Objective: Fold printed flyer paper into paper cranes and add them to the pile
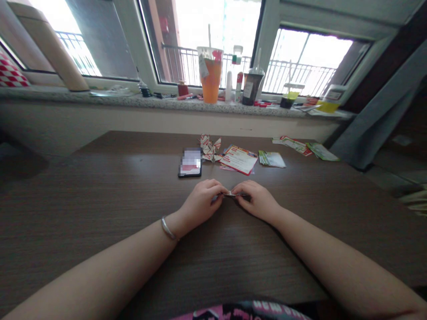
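Note:
My left hand (200, 202) and my right hand (256, 200) meet at the middle of a dark wooden table (100, 200). Both pinch a small folded piece of paper (230, 194) held flat just above the tabletop, fingers closed on it from either side. A silver bangle (167, 229) sits on my left wrist. Behind the hands lie a phone (190, 162), a finished folded paper crane (210, 148) and a red-and-white leaflet (239, 159).
More leaflets (271, 158) and cards (293, 144) lie at the table's far right. The windowsill (100, 100) carries an orange drink cup (211, 75), a dark drink cup (251, 86), small bottles and containers. A grey curtain (376, 120) hangs at right.

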{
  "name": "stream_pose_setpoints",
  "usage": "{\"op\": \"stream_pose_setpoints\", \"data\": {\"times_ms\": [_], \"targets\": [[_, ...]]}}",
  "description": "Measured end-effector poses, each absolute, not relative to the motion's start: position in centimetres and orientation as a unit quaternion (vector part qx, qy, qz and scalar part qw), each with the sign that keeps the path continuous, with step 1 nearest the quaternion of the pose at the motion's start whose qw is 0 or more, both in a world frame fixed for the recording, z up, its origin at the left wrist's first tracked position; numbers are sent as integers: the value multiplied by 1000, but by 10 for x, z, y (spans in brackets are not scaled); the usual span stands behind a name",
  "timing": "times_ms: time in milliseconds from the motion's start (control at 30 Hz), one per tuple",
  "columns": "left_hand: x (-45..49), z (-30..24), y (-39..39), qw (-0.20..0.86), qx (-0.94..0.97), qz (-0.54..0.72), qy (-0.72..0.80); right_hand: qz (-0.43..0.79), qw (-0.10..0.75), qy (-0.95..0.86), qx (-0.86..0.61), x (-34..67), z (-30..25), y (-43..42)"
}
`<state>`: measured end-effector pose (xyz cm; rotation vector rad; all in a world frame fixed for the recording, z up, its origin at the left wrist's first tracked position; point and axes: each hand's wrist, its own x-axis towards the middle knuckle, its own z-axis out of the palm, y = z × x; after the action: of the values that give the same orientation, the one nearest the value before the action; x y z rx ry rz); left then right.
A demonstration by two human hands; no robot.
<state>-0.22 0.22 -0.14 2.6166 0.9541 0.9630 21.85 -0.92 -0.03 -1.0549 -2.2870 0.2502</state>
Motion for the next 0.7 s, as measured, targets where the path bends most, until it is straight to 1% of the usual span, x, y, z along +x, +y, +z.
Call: {"op": "stream_pose_setpoints", "data": {"times_ms": [333, 500, 700], "targets": [[-3, -1, 1, 56, 900, 300, 312, 62, 268, -881, -385, 218, 4, -12], [-2, -4, 2, 50, 914, 262, 305, 88, 238, -886, -388, 219, 0, -9], [-2, -2, 0, 57, 919, 235, 310, 104, 246, -886, -379, 218, 1, -9]]}}
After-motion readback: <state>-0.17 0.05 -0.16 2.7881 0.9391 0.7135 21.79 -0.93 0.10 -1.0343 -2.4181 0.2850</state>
